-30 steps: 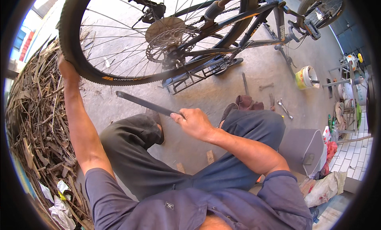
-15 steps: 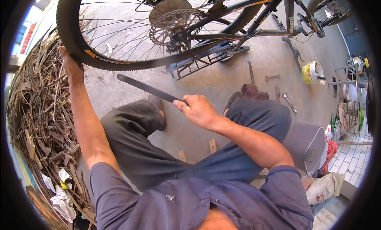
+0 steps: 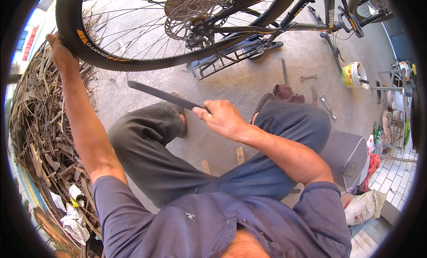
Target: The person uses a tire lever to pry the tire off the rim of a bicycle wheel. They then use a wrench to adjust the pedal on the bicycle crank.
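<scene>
A bicycle [image 3: 331,13] lies across the top of the view, its big spoked wheel nearest me. My left hand [image 3: 66,60] is closed on the outside of the black tire [image 3: 67,29] at the wheel's left edge, arm stretched out. Some of its fingers are hidden behind the rubber. Over my lap, my right hand [image 3: 223,120] grips one end of a tire lever [image 3: 162,94], a long flat dark metal bar. Its free end points left, below the tire and apart from it in the picture. A brake disc [image 3: 175,29] sits at the wheel's hub, with a rear rack [image 3: 215,66] below.
A heap of twigs [image 3: 40,124] fills the left side. On the floor to the right lie a second flat bar [image 3: 284,71], a wrench [image 3: 329,107], a smaller wrench [image 3: 308,77] and a maroon cloth [image 3: 289,93]. Farther right stand a bucket [image 3: 351,75] and a grey padded seat [image 3: 338,155].
My left hand and the near part of the tire have shifted up and left in the view. My right hand still holds the lever, with only a slight shift upward.
</scene>
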Tool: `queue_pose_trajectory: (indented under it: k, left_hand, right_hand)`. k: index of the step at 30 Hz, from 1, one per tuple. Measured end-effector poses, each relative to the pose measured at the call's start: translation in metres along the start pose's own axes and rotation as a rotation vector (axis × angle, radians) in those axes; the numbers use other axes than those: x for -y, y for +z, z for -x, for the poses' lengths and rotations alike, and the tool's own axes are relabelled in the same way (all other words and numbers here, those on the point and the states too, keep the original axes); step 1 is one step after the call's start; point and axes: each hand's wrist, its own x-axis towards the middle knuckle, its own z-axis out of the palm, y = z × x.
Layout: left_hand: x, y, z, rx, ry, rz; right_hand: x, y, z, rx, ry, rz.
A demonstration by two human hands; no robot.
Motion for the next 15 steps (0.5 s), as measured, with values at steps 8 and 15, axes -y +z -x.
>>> queue_pose_trajectory:
  k: [8, 15]
  left_hand:
    - [0.093, -0.030, -0.030, -0.021, 0.090, 0.215]
    - [0.025, -0.012, -0.026, -0.071, 0.091, -0.121]
  right_hand:
    - [-0.007, 0.004, 0.002, 0.000, -0.039, 0.026]
    - [-0.005, 0.006, 0.004, 0.022, -0.034, 0.014]
